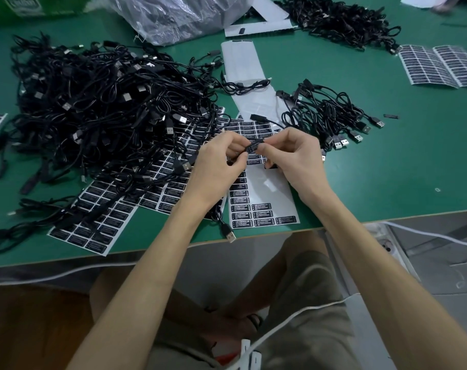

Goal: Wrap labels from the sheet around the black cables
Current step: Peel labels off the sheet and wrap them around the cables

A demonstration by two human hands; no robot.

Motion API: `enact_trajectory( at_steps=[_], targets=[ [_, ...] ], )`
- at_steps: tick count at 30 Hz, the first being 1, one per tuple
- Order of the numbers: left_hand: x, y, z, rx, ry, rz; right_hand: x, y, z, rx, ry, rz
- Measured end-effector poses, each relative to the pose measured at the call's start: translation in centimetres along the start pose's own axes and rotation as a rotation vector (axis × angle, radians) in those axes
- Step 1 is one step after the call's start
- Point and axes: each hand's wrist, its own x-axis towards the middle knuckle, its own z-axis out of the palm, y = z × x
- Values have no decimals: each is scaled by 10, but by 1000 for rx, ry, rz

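My left hand (218, 161) and my right hand (293, 153) meet over a partly used label sheet (264, 198) near the table's front edge. Both pinch a black cable controller (254, 146) with a black label folded around it. The cable trails down under my left wrist to a USB plug (230, 235) at the table edge. A big tangled heap of black cables (93, 108) lies to the left. A smaller bundle of cables (331, 116) lies to the right of my hands.
More label sheets (101, 217) spread under the big heap on the green table (387, 188). Empty white backing strips (241, 62) run toward the back. Another cable pile (339, 20), a clear plastic bag (173, 14) and a label sheet (440, 66) sit farther away.
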Motion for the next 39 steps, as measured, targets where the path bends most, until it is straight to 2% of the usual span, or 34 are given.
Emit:
enact_trajectory(
  at_steps=[25, 39],
  targets=[
    [1, -1, 2, 21, 2, 32, -2, 0, 2, -79, 20, -29],
    [1, 0, 2, 19, -5, 22, -2, -2, 2, -35, 11, -22]
  ],
)
